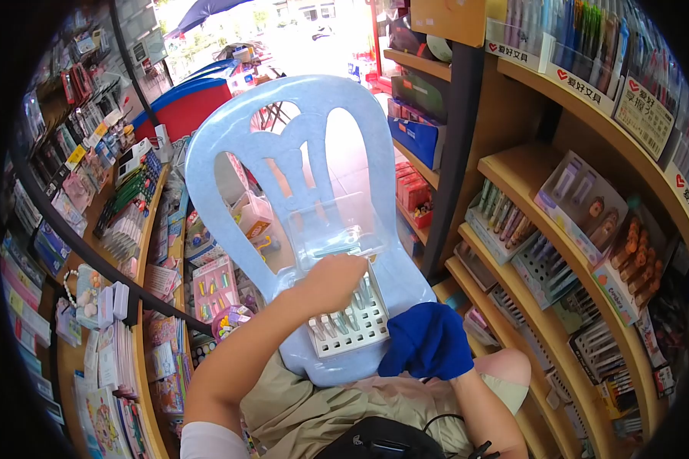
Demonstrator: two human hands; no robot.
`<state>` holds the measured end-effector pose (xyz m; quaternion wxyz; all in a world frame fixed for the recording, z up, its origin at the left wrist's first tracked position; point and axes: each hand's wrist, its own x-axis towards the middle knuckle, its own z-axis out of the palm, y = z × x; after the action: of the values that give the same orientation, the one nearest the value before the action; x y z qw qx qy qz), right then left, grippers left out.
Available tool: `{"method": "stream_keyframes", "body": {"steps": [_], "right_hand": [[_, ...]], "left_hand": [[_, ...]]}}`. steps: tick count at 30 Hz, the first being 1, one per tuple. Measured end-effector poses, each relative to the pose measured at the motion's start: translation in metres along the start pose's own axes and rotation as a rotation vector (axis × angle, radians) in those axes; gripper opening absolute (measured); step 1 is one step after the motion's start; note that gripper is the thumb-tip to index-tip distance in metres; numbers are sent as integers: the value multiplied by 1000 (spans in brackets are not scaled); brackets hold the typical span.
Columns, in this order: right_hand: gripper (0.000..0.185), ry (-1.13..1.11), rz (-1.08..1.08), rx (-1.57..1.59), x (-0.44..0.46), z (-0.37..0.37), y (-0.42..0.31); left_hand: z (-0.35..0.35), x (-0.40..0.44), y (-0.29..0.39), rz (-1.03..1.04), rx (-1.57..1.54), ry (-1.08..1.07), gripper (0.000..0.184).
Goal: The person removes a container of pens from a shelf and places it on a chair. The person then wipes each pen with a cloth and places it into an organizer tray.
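A white display box (350, 348) with rows of square holes sits on the seat of a light blue plastic chair (283, 88). Several slim, pale pens (344, 321) stand in its holes. Behind them rises a clear plastic panel (329, 222). My left hand (333, 284) is over the box's far part, its fingers curled closed; whatever they pinch is hidden beneath the hand. My right hand is wrapped in a bunched dark blue cloth (427, 342) beside the box's right edge, and the cloth covers its fingers.
Curved wooden shelves (467, 252) with boxed pens stand close on the right. On the left, racks hold notebooks (103, 367) and small stationery. A pink tray (214, 289) is low beside the chair. Bright daylight comes through the doorway beyond.
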<state>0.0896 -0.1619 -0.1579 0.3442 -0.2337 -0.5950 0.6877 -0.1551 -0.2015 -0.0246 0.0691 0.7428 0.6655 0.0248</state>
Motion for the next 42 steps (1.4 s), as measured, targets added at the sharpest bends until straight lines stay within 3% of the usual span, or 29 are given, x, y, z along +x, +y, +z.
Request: {"method": "stream_keyframes", "body": {"steps": [2,4,7,8,10,11,13,14,18,21,25,27,31,32,36,38,42], "right_hand": [[26,14,88,374,0,0,4],[31,-42,112,449,4,4,-8],[39,-379,43,402,15,3,-28],[42,-244,63,430,12,3,-11],[44,-45,359,514,3,13,-27],[46,73,495,571,-1,18,-36],[33,-17,353,780,1,6,-7],[23,65,172,398,1,-1,6],[16,187,68,-208,3,-3,-18],[18,249,265,-74,1,14,-63],[21,108,239,634,-8,6,-30],[23,142,268,580,0,-1,-21],[26,113,127,248,-4,1,-34],[27,1,211,296,-5,-6,-25],[25,-211,97,364,-10,-5,-31],[22,-174,132,396,-13,2,-38],[19,-87,-30,31,-9,-2,-19]], "left_hand": [[-19,-9,6,-38,-171,48,26],[-20,-11,9,-16,-340,62,24],[1,-11,24,63,-577,-20,21],[9,-11,36,57,-646,-78,22],[48,-4,56,107,-701,-19,23],[66,-1,70,56,-875,17,20],[100,6,92,-6,-1048,139,18],[110,10,96,-15,-1127,174,17],[125,27,102,-78,-1393,369,14],[119,41,91,-156,-1440,467,10],[112,39,92,-163,-1515,318,8],[117,33,105,-155,-1603,181,8],[121,33,100,-178,-1668,215,7],[112,32,100,-224,-1721,247,6],[91,38,81,-310,-1759,406,9],[94,37,84,-336,-1808,343,9],[104,29,89,-316,-1750,210,16]]}}
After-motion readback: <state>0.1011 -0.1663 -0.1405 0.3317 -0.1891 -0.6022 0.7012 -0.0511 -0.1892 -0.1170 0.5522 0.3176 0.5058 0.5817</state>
